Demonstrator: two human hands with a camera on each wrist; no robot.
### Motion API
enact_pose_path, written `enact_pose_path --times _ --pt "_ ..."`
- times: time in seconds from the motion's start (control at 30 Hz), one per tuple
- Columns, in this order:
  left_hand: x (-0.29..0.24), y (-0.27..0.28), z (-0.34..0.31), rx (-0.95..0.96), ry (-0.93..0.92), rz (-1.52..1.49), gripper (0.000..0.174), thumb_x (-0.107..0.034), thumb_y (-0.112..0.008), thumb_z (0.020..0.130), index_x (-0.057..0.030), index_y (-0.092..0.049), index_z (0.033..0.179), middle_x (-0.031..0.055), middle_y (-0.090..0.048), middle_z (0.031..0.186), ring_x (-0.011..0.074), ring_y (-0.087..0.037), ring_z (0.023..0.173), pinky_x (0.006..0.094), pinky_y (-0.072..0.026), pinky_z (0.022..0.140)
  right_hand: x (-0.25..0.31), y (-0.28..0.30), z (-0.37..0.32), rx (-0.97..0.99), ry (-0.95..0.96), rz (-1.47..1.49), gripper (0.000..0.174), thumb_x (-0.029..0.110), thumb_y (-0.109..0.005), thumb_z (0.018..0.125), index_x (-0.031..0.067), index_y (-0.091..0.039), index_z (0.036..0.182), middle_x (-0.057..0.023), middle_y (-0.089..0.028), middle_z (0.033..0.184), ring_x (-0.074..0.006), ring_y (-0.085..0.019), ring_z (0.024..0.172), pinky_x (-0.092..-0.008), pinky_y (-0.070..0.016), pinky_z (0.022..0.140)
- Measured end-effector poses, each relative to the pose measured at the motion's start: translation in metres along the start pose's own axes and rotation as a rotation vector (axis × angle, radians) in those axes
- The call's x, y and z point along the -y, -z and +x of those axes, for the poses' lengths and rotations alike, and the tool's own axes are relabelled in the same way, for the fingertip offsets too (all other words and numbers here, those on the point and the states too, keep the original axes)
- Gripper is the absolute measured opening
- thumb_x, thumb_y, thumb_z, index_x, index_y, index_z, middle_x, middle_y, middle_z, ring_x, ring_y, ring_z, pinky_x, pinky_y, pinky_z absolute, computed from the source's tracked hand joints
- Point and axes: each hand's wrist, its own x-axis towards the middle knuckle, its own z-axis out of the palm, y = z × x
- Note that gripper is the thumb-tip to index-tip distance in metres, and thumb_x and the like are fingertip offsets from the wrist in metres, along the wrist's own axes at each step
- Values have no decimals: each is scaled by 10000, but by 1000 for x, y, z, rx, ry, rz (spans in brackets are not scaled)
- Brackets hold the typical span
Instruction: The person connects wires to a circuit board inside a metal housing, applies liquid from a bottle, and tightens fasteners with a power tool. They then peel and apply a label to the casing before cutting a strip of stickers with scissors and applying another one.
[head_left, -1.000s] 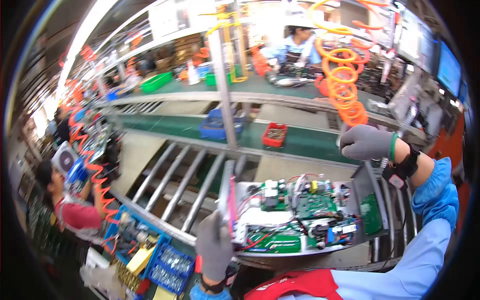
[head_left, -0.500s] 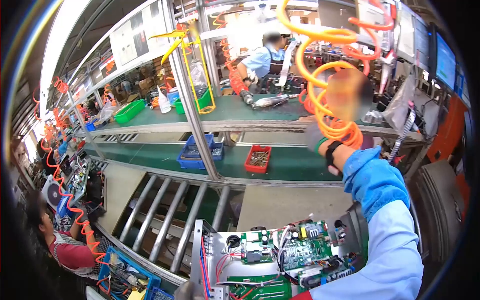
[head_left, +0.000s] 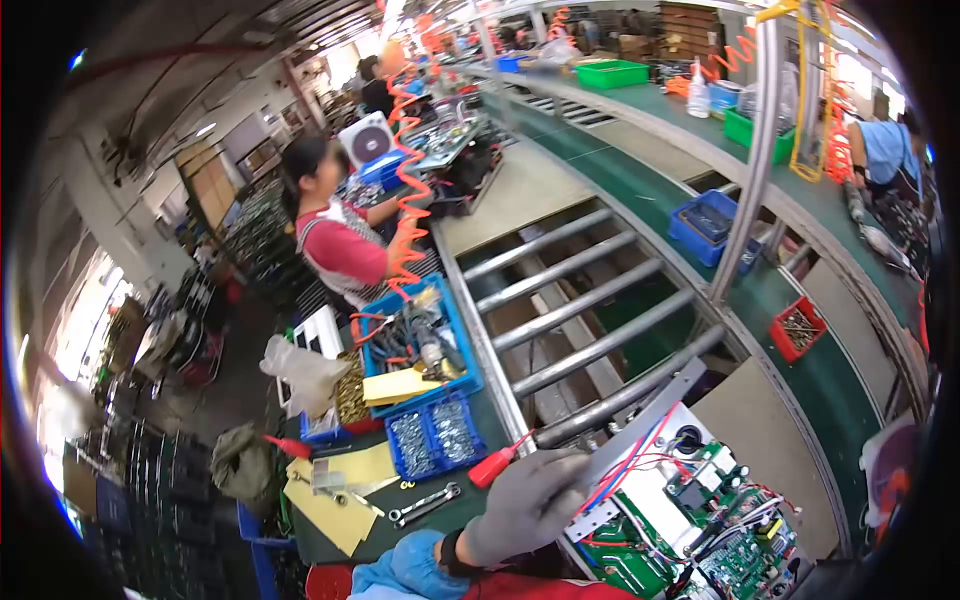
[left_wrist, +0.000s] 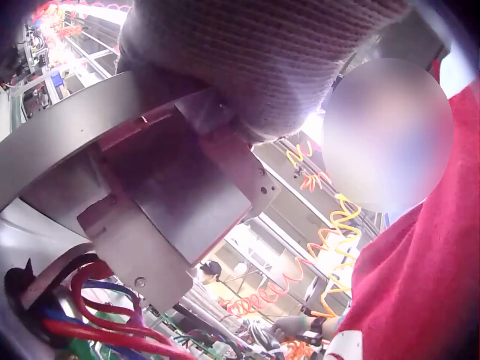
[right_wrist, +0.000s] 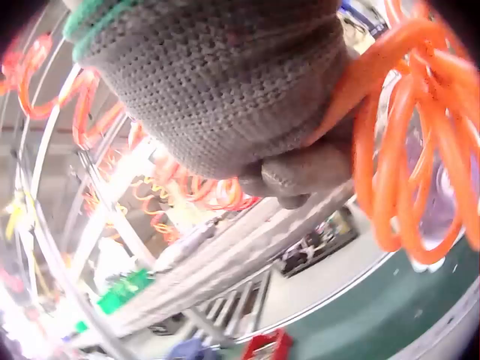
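At the lower right of the head view, an open metal chassis point(head_left: 640, 428) holds green circuit boards point(head_left: 745, 550) and red and blue wires. My gloved left hand point(head_left: 525, 505) grips the upright end wall of this chassis. Close up in the left wrist view, the glove point(left_wrist: 255, 60) lies over the metal edge, hiding the fingertips. My gloved right hand point(right_wrist: 225, 90) is outside the head view. Its fingers curl around part of an orange coiled air hose point(right_wrist: 409, 150) in the right wrist view; loops hang beside the knuckles.
Left of the chassis lie a red-handled screwdriver point(head_left: 492, 468), wrenches point(head_left: 425, 505) and a blue screw tray point(head_left: 432, 437). Behind them stands a blue tool bin point(head_left: 470, 380). Metal rollers point(head_left: 590, 295) run beyond. A red parts box point(head_left: 797, 330) sits on the green belt. Another person point(head_left: 340, 240) works at left.
The head view has swung left. My right hand reached up and forward to the orange coiled hose, leaving the head view. My left hand stays at the chassis end wall.
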Motion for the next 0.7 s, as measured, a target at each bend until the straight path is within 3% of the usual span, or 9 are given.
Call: enact_pose_path --times 0.43,0.6,0.7 --pt "9 1 -8 -48 -133 -5 368 -92 -733 841 15 -667 1187 186 -693 1125 327 -688 992 388 -557 841 53 75 -99 217 39 456 259 251 -630 911 23 -705 1008 -39 -588 721 -144 -535 650 -313 -420 588" --pt "9 2 -8 -24 -150 -3 335 -124 -686 883 12 -652 1188 183 -680 1107 342 -676 986 395 -548 836 111 113 -139 195 296 567 263 258 -632 922 25 -699 1026 -6 -565 687 -100 -503 613 -283 -394 557" --pt "-8 13 -4 18 -153 141 313 -175 -661 907 -33 -656 1186 149 -664 1033 337 -659 937 405 -539 784 155 90 -144 -20 588 596 446 68 -602 773 -42 -648 1203 -56 -667 880 -220 -648 769 -330 -523 725"
